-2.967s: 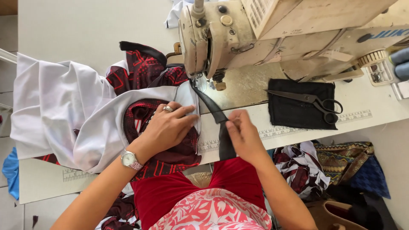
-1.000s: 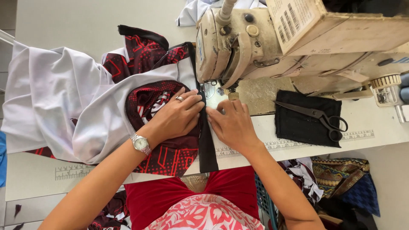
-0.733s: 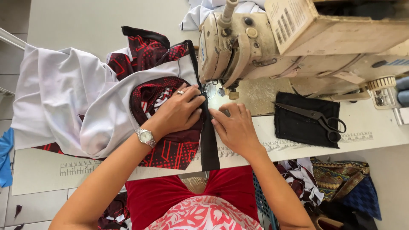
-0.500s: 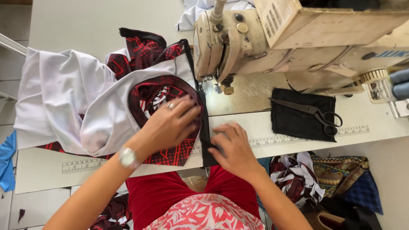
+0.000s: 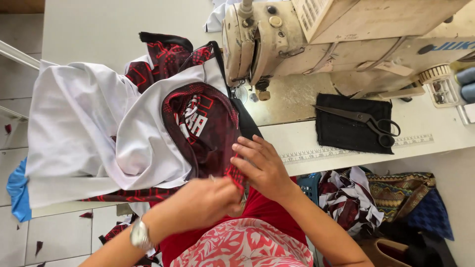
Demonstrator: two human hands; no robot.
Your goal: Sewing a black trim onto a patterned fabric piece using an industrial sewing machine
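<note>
**Hands pulled back from the needle to the table's near edge**

Nearest the camera, both hands had come away from the sewing machine, where they were pressing fabric flat half a second before, and now met at the near edge of the table. That suggested the seam pass was paused and the work had shifted to handling the hem by hand. The left hand (image 5: 200, 203), a metal watch (image 5: 140, 234) on its wrist, was curled closed around the lower edge of the red-and-black patterned garment (image 5: 203, 123). The right hand (image 5: 262, 165) lay just beside it, fingers bent and pinching the same edge, touching the cloth.

The garment looked like thin, smooth printed knit, draped in soft folds with a white lining (image 5: 89, 128) turned outward to its left. A narrow black strip (image 5: 246, 121) ran from it up toward the presser foot.

Farther off, long steel scissors (image 5: 363, 121) rested on a flat black rectangle of cloth (image 5: 346, 129) on the white table (image 5: 307, 141). Behind stood the worn, cream-coloured sewing machine (image 5: 316, 39), its paint chipped and stained.
</note>
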